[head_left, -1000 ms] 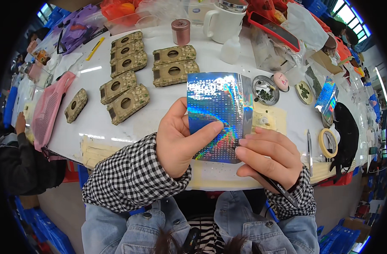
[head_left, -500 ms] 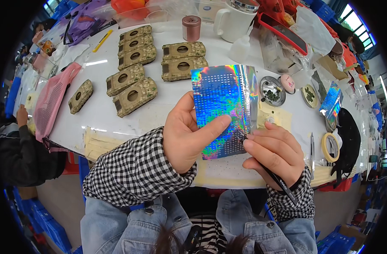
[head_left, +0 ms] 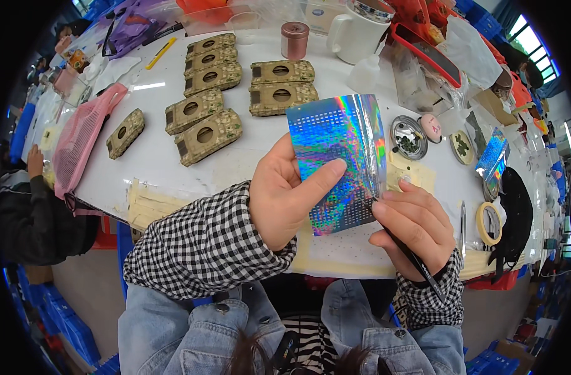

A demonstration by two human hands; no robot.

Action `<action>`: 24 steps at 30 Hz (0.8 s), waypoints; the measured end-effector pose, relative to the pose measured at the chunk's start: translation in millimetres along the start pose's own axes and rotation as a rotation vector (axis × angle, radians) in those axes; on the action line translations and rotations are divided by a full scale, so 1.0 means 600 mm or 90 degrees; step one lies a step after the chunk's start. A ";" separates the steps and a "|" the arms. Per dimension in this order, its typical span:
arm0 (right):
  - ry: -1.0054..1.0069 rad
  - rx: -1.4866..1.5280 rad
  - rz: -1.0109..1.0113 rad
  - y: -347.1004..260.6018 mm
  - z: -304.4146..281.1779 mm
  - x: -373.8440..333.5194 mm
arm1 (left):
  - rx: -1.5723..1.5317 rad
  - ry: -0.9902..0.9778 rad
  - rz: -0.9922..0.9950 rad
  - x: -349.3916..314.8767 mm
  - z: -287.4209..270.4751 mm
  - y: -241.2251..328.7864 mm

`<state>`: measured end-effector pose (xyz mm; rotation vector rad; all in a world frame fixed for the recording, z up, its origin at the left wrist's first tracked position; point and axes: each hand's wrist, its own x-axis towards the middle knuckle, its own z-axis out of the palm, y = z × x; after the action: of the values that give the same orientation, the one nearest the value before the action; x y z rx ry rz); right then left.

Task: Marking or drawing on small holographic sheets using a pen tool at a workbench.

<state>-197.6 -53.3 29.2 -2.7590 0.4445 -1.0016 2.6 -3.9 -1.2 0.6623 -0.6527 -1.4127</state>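
Note:
My left hand [head_left: 284, 197] is closed on a shiny rainbow holographic sheet [head_left: 335, 134], thumb across its front. Rows of small rectangles cover the sheet, which is held tilted above the table. Between the fingers of my right hand [head_left: 417, 228] are slim black tweezers [head_left: 417, 261], their tip by the sheet's lower right edge. Whether the tip grips anything is too small to tell. Beyond my hands lie several camouflage toy tank hulls with round holes, among them a front one [head_left: 208, 137], a paired one [head_left: 283, 98] and a lone one [head_left: 125, 134] at left.
A round metal dish [head_left: 409, 137] and a round lid [head_left: 462, 147] hold small dark green pieces. Right of my hand are silver tweezers [head_left: 464, 231] and a tape roll [head_left: 489, 220]. A white mug [head_left: 354, 36] and pink canister [head_left: 295, 41] stand behind; a pink mesh pouch [head_left: 88, 140] lies left.
The view has shifted slightly, so the table things sit a little differently. The sheet has tilted a bit in my left hand. The tweezers remain in my right hand by its edge.

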 end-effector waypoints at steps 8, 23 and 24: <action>-0.003 0.032 -0.065 -0.007 -0.003 -0.002 | 0.061 0.011 0.024 0.000 0.005 0.006; -0.022 -0.033 -0.110 -0.009 0.011 0.001 | 0.065 -0.010 0.058 0.001 0.008 0.001; -0.023 -0.033 -0.108 -0.009 0.011 0.001 | 0.059 -0.010 0.060 0.002 0.008 0.000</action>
<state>-191.7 -48.0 25.6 -2.8964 0.2365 -0.9864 -0.9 -5.0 1.8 0.6858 -0.7563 -1.3083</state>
